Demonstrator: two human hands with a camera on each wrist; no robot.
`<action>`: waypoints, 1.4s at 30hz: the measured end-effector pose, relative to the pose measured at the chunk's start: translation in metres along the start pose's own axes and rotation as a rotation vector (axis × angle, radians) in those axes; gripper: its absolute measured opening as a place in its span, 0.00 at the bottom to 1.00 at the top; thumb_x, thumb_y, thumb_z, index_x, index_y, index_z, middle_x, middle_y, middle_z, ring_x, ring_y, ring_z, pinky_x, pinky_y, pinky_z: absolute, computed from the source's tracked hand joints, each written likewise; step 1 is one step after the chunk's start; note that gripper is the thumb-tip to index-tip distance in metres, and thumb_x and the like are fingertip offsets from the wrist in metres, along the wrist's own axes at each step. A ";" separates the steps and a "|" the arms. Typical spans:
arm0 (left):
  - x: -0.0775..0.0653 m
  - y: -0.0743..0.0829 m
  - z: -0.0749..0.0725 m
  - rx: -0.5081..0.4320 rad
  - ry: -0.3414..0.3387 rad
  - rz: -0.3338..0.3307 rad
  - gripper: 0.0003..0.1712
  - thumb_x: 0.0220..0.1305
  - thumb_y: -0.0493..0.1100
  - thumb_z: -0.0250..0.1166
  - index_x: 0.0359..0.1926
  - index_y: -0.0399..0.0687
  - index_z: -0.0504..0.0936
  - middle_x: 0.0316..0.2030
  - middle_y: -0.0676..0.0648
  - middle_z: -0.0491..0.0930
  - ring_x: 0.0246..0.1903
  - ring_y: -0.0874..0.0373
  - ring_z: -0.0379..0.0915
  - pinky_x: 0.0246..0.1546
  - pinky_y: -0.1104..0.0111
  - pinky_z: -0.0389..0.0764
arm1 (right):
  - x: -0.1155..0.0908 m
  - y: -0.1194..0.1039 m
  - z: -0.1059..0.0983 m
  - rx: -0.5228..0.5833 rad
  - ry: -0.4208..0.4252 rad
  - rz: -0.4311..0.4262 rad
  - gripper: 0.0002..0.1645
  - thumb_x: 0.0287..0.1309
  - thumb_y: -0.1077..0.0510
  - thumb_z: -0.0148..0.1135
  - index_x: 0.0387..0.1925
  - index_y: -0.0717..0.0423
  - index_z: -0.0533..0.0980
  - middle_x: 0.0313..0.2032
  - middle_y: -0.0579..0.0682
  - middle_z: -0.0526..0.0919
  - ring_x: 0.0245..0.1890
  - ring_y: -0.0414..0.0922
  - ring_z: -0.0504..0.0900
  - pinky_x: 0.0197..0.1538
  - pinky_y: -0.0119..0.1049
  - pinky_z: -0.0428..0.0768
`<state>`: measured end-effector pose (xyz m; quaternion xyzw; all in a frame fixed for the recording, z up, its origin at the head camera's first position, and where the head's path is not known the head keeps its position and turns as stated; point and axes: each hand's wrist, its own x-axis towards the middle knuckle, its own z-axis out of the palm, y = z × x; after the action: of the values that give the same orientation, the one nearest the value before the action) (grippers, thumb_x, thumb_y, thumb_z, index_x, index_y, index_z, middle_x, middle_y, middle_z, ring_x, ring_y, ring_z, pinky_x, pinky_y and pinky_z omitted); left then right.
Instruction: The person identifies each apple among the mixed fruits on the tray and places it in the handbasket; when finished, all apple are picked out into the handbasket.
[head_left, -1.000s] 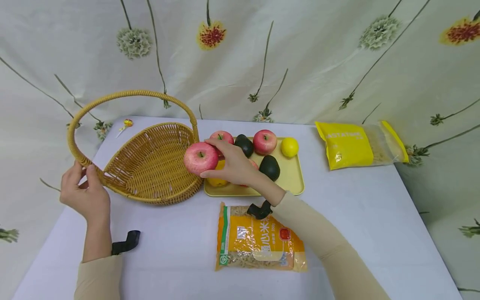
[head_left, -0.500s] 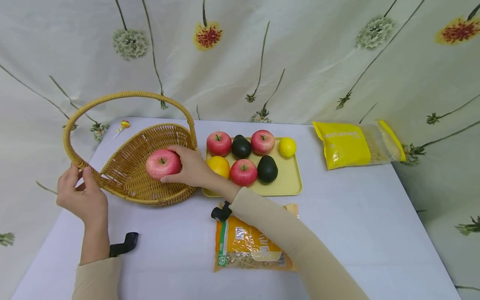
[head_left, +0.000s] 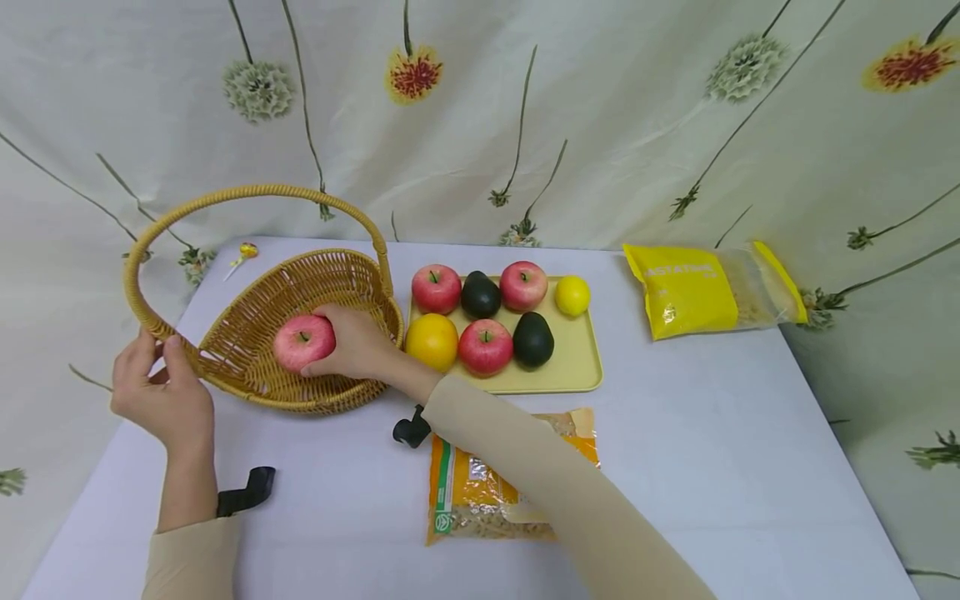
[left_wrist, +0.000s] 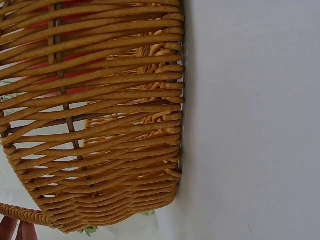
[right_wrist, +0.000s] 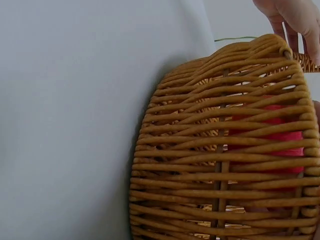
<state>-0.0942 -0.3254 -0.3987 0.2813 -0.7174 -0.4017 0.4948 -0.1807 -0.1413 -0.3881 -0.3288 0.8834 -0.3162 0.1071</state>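
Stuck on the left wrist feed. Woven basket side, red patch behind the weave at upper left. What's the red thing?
Observer: A red apple; the head view shows it whole, stem up.
Operator: Loose or held?
Observer: Held. The right hand grips it inside the basket.
Operator: Any other apples around?
Observer: Three apples on the yellow tray, to the right of the basket in the head view.
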 end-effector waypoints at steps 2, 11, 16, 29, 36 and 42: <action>0.001 0.000 0.000 -0.003 0.001 0.001 0.14 0.68 0.45 0.60 0.51 0.57 0.86 0.36 0.74 0.72 0.41 0.78 0.72 0.35 0.82 0.68 | 0.002 0.001 0.001 0.002 -0.008 0.013 0.49 0.46 0.40 0.74 0.67 0.52 0.66 0.60 0.43 0.76 0.57 0.38 0.74 0.59 0.25 0.70; 0.002 -0.001 0.000 0.002 -0.006 -0.017 0.14 0.68 0.46 0.60 0.51 0.61 0.85 0.37 0.74 0.72 0.42 0.77 0.72 0.36 0.81 0.68 | 0.009 0.004 0.005 -0.013 -0.040 0.034 0.39 0.48 0.42 0.74 0.59 0.51 0.71 0.50 0.42 0.80 0.47 0.36 0.75 0.48 0.22 0.71; 0.001 0.002 0.000 0.007 -0.007 -0.023 0.14 0.69 0.46 0.60 0.52 0.60 0.85 0.38 0.74 0.72 0.43 0.77 0.71 0.37 0.81 0.68 | 0.011 0.005 0.006 0.031 -0.025 0.076 0.32 0.54 0.45 0.71 0.57 0.52 0.73 0.50 0.44 0.80 0.47 0.36 0.75 0.47 0.21 0.71; -0.001 0.004 0.000 0.020 -0.009 -0.020 0.14 0.69 0.46 0.60 0.52 0.60 0.85 0.38 0.75 0.71 0.43 0.77 0.71 0.37 0.81 0.68 | 0.010 0.005 0.006 0.005 -0.058 0.087 0.34 0.59 0.44 0.66 0.63 0.53 0.70 0.55 0.45 0.79 0.53 0.38 0.76 0.55 0.24 0.72; -0.001 0.004 0.000 0.018 -0.007 -0.017 0.14 0.69 0.46 0.60 0.52 0.59 0.85 0.38 0.74 0.71 0.43 0.77 0.71 0.36 0.81 0.68 | 0.010 0.004 0.005 -0.001 -0.078 0.099 0.36 0.60 0.43 0.64 0.65 0.53 0.68 0.58 0.45 0.78 0.56 0.39 0.75 0.58 0.25 0.71; -0.001 0.003 0.000 0.014 -0.006 -0.014 0.13 0.69 0.46 0.60 0.51 0.59 0.86 0.38 0.74 0.72 0.42 0.77 0.71 0.36 0.81 0.68 | 0.009 0.004 0.006 -0.017 -0.065 0.091 0.38 0.60 0.43 0.64 0.66 0.54 0.66 0.61 0.45 0.76 0.60 0.40 0.73 0.63 0.28 0.69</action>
<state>-0.0943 -0.3232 -0.3965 0.2888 -0.7196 -0.4009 0.4878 -0.1873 -0.1476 -0.3953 -0.2992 0.8963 -0.2924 0.1473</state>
